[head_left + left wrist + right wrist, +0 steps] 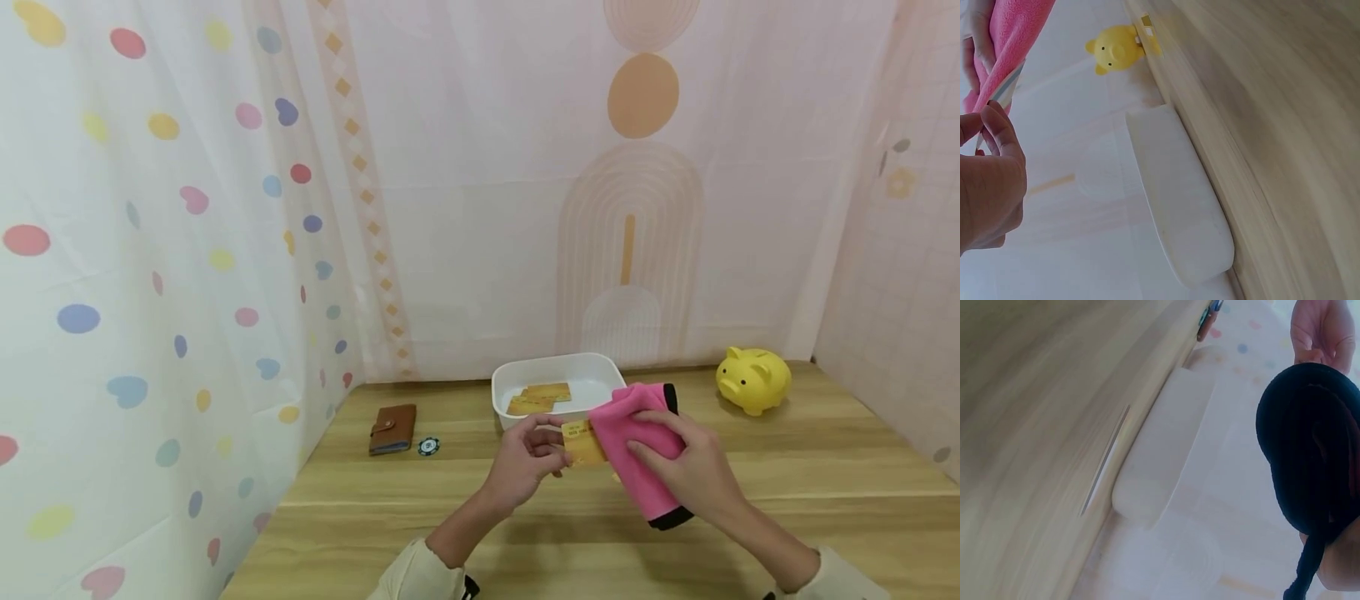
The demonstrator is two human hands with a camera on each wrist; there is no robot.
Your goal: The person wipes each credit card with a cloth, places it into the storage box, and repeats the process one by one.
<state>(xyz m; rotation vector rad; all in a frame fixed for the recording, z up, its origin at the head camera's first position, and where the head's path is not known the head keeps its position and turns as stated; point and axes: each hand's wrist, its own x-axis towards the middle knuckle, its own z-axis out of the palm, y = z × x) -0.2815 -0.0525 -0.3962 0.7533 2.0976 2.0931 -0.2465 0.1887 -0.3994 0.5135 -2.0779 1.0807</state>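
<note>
My left hand (pixel 527 458) pinches a gold bank card (pixel 582 443) by its left end, above the table. My right hand (pixel 686 458) holds a folded pink cloth (pixel 633 446) with black edging, which covers the card's right end. Seen from the right wrist, the cloth's black edge (pixel 1297 444) hides most of that hand. Another card (pixel 1105 459) lies on the table below the hands, mostly hidden by the cloth in the head view. Behind the left hand stands a white tray (pixel 555 364), with gold cards (pixel 547 392) lying inside, overlapping.
A brown wallet (pixel 393 427) with a snap strap lies at the left, beside a dark poker chip (pixel 429 447). At the back right stands a yellow piggy bank (pixel 753 381). Patterned curtains (pixel 480 208) hang behind and along the sides of the wooden table (pixel 360 533).
</note>
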